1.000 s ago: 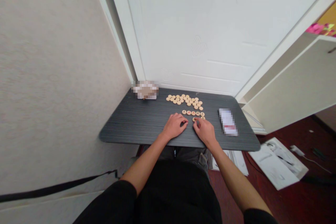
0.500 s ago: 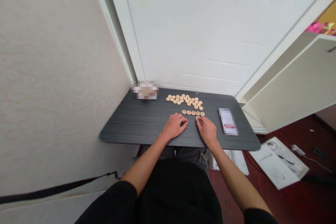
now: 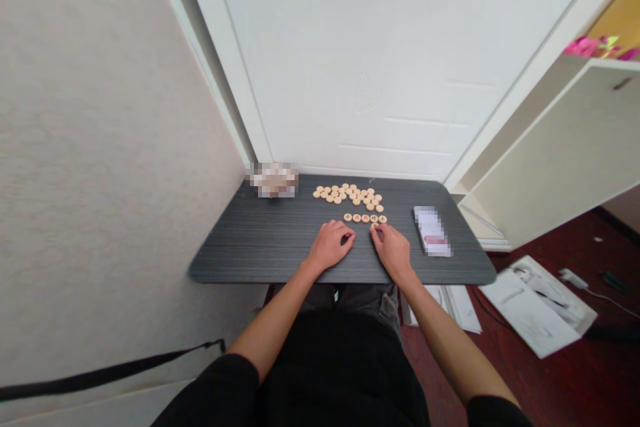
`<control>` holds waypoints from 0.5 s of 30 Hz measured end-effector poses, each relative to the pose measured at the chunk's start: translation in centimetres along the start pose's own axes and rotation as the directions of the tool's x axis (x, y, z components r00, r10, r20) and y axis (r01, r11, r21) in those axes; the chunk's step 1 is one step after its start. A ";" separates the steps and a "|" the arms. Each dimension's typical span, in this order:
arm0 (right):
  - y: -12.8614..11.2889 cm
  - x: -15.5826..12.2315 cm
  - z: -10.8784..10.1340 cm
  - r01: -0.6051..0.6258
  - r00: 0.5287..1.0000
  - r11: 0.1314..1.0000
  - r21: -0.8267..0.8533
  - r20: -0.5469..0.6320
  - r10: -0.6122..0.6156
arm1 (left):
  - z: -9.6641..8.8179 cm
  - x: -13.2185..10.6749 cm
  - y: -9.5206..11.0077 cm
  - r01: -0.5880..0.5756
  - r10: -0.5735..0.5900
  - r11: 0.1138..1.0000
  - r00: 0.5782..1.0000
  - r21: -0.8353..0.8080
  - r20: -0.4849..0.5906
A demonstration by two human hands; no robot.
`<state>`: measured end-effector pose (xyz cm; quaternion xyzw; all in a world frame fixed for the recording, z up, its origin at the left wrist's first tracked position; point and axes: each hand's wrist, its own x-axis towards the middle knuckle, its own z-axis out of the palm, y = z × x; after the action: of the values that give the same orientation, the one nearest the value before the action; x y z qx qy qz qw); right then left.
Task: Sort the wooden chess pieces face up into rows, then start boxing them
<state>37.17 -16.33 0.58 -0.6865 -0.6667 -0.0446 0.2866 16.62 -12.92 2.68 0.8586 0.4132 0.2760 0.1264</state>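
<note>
My right hand rests on the dark table, its thumb and fingertips closed on a round wooden xiangqi piece; most of that piece is covered by the fingers. Just above it runs a short row of face-up xiangqi pieces, some marked in red and some in dark ink. Left of the row's lower side lies my left hand, curled, thumb and fingers meeting in a ring with no piece visible between them. Farther back, a loose cluster of plain-topped xiangqi pieces spreads across the table.
The grey-black table stands against a white door panel. A blurred-out packet sits at its back left corner, a blurred flat rectangular item at the right. Papers and an open white box lie on the floor.
The camera view has shifted slightly. Both hands hold nearly the same pose, and the right one still pinches the xiangqi piece below the row.
</note>
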 end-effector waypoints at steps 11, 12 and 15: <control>0.3 0.0 -0.2 -0.061 0.998 0.994 0.088 -0.029 0.064 | 0.6 0.5 -0.9 0.051 -0.053 0.991 0.998 -0.121 -0.020; 0.3 0.0 -0.2 -0.066 0.997 0.994 0.090 -0.030 0.069 | 0.7 0.6 -1.2 0.059 -0.064 0.986 0.998 -0.157 -0.026; 0.4 0.0 -0.1 -0.065 0.997 0.995 0.076 -0.024 0.067 | 0.8 1.5 -2.3 0.090 -0.112 0.958 0.991 -0.271 -0.067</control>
<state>37.58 -16.34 0.55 -0.6962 -0.6410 -0.0191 0.3226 16.37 -10.27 1.52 0.7994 0.4206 0.3571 0.2379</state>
